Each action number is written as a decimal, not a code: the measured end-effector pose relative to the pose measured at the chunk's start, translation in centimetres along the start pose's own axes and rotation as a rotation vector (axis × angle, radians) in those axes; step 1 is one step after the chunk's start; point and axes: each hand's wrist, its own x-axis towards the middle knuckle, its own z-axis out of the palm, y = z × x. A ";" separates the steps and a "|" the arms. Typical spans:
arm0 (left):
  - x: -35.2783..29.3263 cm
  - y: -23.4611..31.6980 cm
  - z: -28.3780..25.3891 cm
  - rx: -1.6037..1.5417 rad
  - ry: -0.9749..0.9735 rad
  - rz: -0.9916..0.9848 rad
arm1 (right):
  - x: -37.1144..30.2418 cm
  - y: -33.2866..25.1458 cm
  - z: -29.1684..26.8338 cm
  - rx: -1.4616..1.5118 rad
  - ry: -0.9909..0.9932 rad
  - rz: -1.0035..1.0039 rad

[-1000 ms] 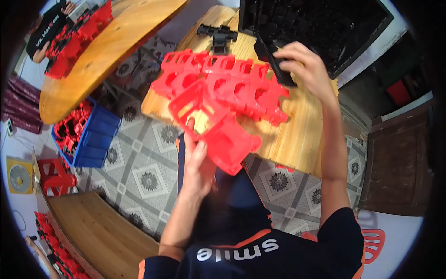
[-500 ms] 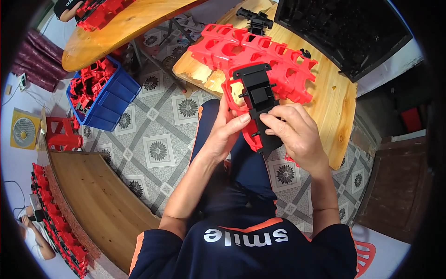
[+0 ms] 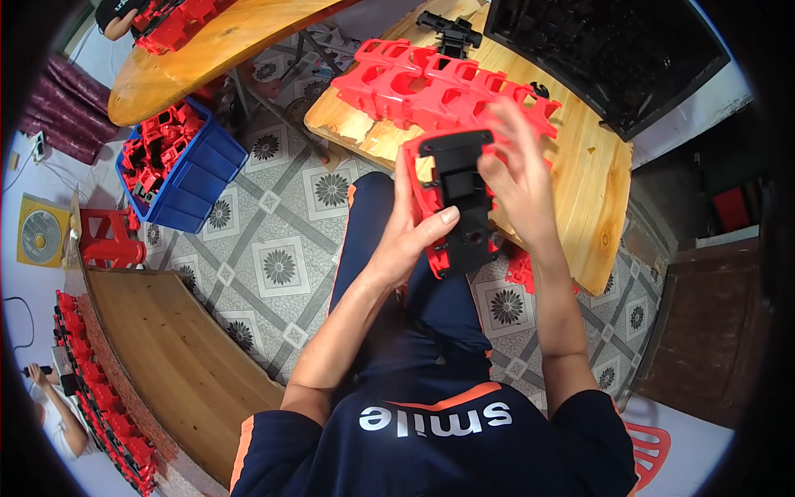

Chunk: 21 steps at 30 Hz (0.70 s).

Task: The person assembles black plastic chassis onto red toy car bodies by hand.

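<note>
My left hand (image 3: pixel 404 240) grips a red plastic shell (image 3: pixel 436 260) by its left side, thumb pressed over the front. Inside the shell lies a black plastic part (image 3: pixel 465 222) with a recessed middle, now nearly flush with the red rim. My right hand (image 3: pixel 522 178) is raised at the upper right edge of the piece, its fingers spread and somewhat blurred; whether it touches the shell I cannot tell. Behind, a row of several similar red shells (image 3: pixel 447 87) lies on the wooden table (image 3: pixel 592 190).
Another black part (image 3: pixel 451 35) and a black tray (image 3: pixel 609 58) of dark pieces are at the table's far side. A blue bin (image 3: pixel 186 186) of red parts stands on the floor to the left, near a red stool (image 3: pixel 108 236). Other people sit at the left edges.
The black part has gone from tilted over the shell to seated in it. My right hand has let go of its lower part and moved up with fingers spread.
</note>
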 end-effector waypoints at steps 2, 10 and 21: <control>0.3 -0.7 -0.3 0.288 0.056 0.159 | 0.6 1.5 1.8 0.252 -0.159 0.243; -3.9 4.2 -4.4 0.332 0.434 0.388 | -2.6 1.1 6.1 0.270 -0.638 -0.011; -38.3 24.0 -9.3 0.358 1.768 1.374 | -4.6 0.5 13.5 0.268 -0.964 0.029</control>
